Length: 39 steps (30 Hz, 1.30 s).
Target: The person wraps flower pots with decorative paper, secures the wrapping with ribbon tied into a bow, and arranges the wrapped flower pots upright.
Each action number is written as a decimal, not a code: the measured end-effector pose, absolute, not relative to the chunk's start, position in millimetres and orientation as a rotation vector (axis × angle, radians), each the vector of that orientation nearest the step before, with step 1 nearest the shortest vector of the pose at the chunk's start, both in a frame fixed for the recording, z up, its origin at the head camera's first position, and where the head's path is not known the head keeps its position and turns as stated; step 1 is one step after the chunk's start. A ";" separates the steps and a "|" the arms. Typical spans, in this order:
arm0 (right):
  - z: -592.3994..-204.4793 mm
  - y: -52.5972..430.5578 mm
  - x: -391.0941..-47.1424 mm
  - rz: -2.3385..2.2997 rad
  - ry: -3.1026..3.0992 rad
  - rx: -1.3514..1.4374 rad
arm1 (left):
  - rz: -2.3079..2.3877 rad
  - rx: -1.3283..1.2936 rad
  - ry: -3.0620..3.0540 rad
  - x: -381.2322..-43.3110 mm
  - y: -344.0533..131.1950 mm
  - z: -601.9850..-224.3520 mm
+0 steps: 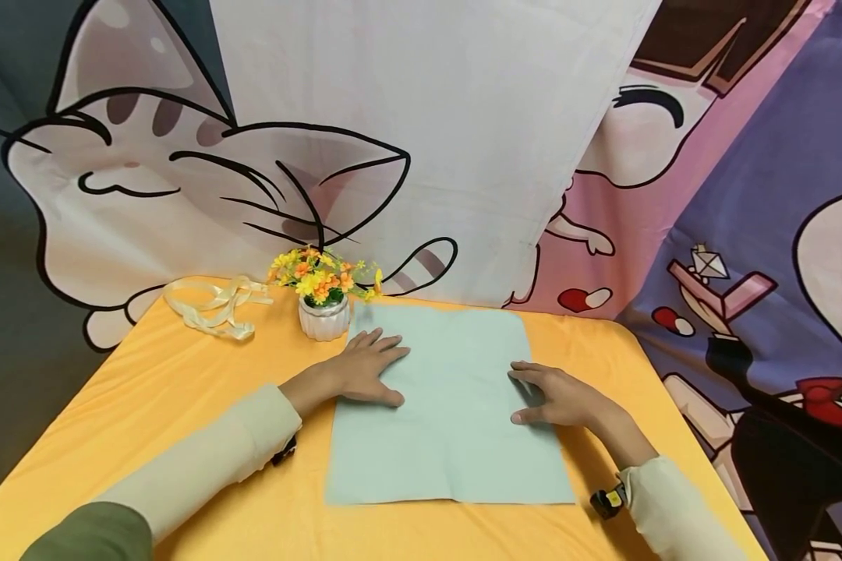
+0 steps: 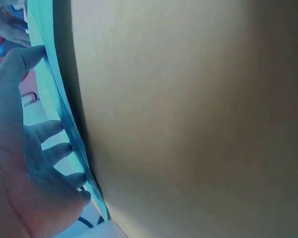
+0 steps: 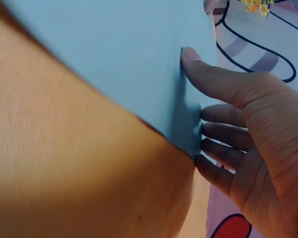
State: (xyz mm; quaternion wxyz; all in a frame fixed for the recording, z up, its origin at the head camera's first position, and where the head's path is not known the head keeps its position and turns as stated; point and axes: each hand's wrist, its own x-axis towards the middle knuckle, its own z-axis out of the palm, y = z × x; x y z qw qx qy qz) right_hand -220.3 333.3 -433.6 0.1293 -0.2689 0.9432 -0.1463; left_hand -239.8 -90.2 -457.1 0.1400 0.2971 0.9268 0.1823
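Observation:
A pale blue-green sheet of paper (image 1: 456,436) lies flat on the table in the head view, with faint creases near its front edge. My left hand (image 1: 368,368) rests on its left side, fingers spread. On the right side, my right hand (image 1: 557,396) touches the sheet with its fingertips, thumb apart from the other fingers. The left wrist view shows the left hand (image 2: 25,148) with its fingertips along the sheet (image 2: 64,106). In the right wrist view the right hand (image 3: 258,144) has thumb and fingertips on the sheet (image 3: 124,54) near its edge.
A white pot (image 1: 324,319) of yellow and orange flowers (image 1: 319,276) stands at the sheet's far left corner. Left of it lies a loose cream ribbon (image 1: 217,308). A yellow cloth (image 1: 252,499) covers the table, and printed cartoon curtains (image 1: 421,101) hang behind and to the right.

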 end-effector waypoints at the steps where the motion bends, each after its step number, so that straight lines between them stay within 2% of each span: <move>1: -434.1 331.4 -220.7 -0.427 2.741 -0.780 | 0.524 0.848 2.681 -241.3 -91.4 -457.1; 10: -436.1 325.2 -222.8 -0.396 2.749 -0.750 | 0.522 0.814 2.677 -249.1 -96.2 -459.2; 17: -433.5 322.4 -210.2 -0.372 2.798 -0.738 | 0.829 0.857 2.848 -242.8 -109.4 -472.1; 20: -429.3 318.8 -194.8 -0.356 2.860 -0.764 | 1.074 0.692 2.946 -233.2 -120.8 -471.0; 24: -423.7 314.8 -166.3 -0.323 2.926 -0.806 | 1.333 0.270 2.914 -220.0 -139.1 -455.1; 29: -420.2 313.8 -128.6 -0.282 2.943 -0.867 | 1.462 -0.122 2.856 -221.6 -161.5 -445.6; 34: -420.5 318.8 -102.0 -0.332 2.899 -0.893 | 1.505 -0.293 2.762 -236.4 -174.7 -445.4; 39: -426.6 322.2 -93.3 -0.390 2.893 -0.984 | 1.509 -0.264 2.743 -255.5 -185.5 -456.4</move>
